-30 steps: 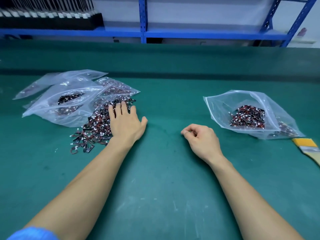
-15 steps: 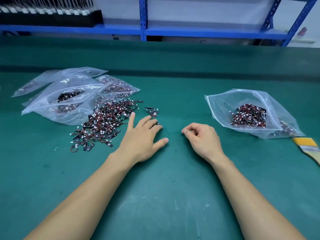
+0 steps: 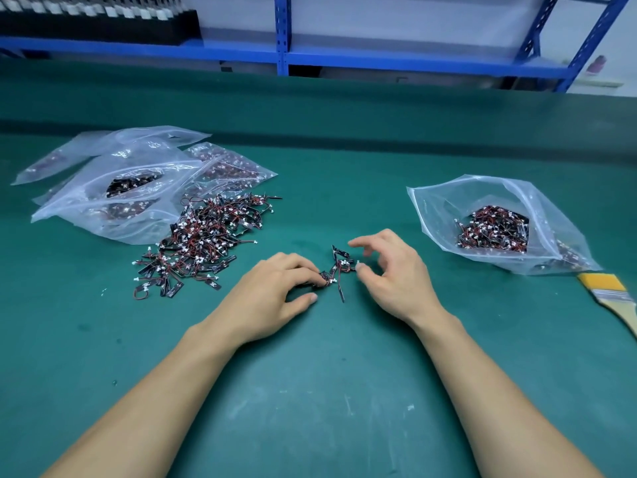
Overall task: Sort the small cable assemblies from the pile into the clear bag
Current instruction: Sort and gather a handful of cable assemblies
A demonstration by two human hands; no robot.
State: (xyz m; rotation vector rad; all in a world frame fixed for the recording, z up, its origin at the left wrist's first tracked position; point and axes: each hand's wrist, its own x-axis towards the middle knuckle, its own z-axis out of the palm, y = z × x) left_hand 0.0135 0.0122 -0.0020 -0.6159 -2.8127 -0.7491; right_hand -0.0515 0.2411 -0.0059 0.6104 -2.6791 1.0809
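Between pile (image 3: 206,236) and clear bag (image 3: 444,208), left hand (image 3: 275,294) grips several cable assemblies (image 3: 339,265); right hand (image 3: 396,274) hovers beside, fingers spread.

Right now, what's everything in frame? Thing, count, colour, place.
loose pile of small red-and-black cable assemblies with white connectors: one pile, too many to count, left-centre of mat
small cluster of the same assemblies: one, a handful, between the hands
open clear plastic bag: one, part-filled with assemblies, right
heap of filled clear zip bags: several, behind-left of the pile
flat yellow-and-beige brush: one, right edge, beside the open bag
green table mat: one, under everything
blue metal shelving: one, at the back
black tray of white-tipped parts: one, top left
left hand: fingers on the cluster, grip unclear
right hand: open, beside the cluster
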